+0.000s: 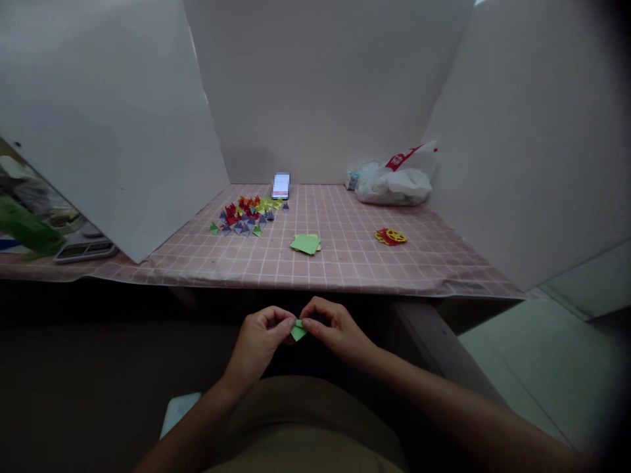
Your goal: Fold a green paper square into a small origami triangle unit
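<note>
Between my two hands, just below the table's front edge, is a small piece of folded green paper (298,333). My left hand (261,338) pinches its left side between thumb and fingers. On the right side, my right hand (338,328) pinches it the same way. The paper's lower part comes to a point, and a fold crosses its top; the fingertips hide its edges. Beyond my hands, a stack of square paper sheets (305,244) lies on the table, green on top with yellow showing beneath.
Small folded paper pieces (246,217) in several colours lie in a pile at the left. Behind them a phone (280,186) stands upright. Red and yellow cut-outs (391,237) and a white plastic bag (394,185) are at the right. White panels (330,92) enclose the checked tablecloth (340,263).
</note>
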`<state>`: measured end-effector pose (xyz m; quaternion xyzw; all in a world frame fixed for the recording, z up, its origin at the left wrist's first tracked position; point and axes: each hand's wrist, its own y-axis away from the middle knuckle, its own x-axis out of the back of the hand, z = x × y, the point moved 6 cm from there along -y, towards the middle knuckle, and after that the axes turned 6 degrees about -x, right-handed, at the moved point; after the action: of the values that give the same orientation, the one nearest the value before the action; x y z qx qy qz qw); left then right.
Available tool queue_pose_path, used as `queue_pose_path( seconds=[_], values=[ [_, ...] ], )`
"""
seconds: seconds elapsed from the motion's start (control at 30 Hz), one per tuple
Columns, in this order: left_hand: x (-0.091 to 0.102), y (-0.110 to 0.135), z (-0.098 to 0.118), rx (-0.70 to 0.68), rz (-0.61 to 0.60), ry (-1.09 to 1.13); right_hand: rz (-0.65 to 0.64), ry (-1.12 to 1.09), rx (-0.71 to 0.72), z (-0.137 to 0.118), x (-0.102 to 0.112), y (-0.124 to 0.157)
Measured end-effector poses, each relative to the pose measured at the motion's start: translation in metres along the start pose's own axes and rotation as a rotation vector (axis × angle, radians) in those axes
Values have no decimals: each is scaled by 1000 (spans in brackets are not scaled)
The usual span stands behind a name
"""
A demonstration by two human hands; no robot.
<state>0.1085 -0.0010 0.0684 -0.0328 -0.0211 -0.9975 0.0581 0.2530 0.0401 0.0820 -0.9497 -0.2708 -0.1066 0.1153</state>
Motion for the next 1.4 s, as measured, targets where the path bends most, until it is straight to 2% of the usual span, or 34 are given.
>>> queue_pose_path(
  seconds=[0.47,0.8,1.1,1.4],
  values=[
    [-2,-1,-3,-4,-61,-21,22,64,-23,0,0,0],
    [-2,0,-6,49,-18,61,-2,-17,-88,6,0,-2],
    [-2,0,-4,7,-12,11,-4,-9,-85,8,0,-2],
    [-2,3,-1,26,-45,66,14,29,-35,2,3,-2]
  ],
)
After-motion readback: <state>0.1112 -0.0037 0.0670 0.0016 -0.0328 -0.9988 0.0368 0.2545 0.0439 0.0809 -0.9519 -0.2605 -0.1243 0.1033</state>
